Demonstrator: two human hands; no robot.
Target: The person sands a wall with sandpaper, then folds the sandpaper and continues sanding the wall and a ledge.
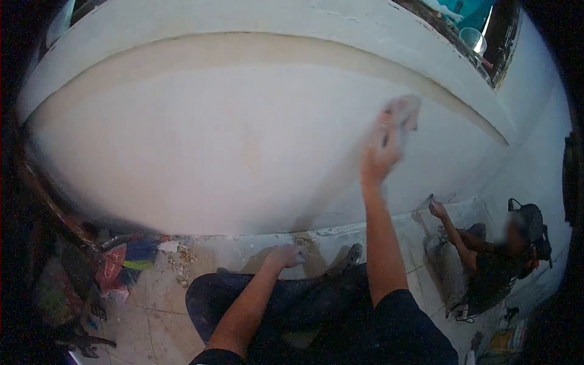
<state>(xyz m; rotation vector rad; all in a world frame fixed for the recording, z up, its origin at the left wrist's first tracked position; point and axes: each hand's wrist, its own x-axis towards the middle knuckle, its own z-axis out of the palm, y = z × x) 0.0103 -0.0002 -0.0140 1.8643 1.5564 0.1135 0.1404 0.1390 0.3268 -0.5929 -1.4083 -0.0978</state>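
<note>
In the head view, we have the white wall [219, 140] in front of us, and we place everything else by it. Our right hand [382, 155] is raised over its upper right part, with the fingers clamped on a pale piece [404, 112], too blurred to name; we cannot tell whether that piece touches the surface. Our left hand [286, 257] is low, near the wall's bottom edge and above our legs; its fingers look curled, but we cannot tell whether they are together or hold anything. We judge the broad middle of the wall to be mostly even and pale, while the beige band [255, 48] along its curved top and some faint tan patches lower down look less uniform, so the finish seems well along but not the same throughout. The wall's upper edge meets a projecting ledge [182, 23], and its lower edge runs rough and stained along the floor [167, 331]. A wide open stretch lies to the left of our right hand across the wall. Room looks tighter at its lower right, where a co-worker [502, 261] crouches with a hand [437, 208] near the bottom edge, and at its lower left, where crumpled bags [115, 264] lie.
</note>
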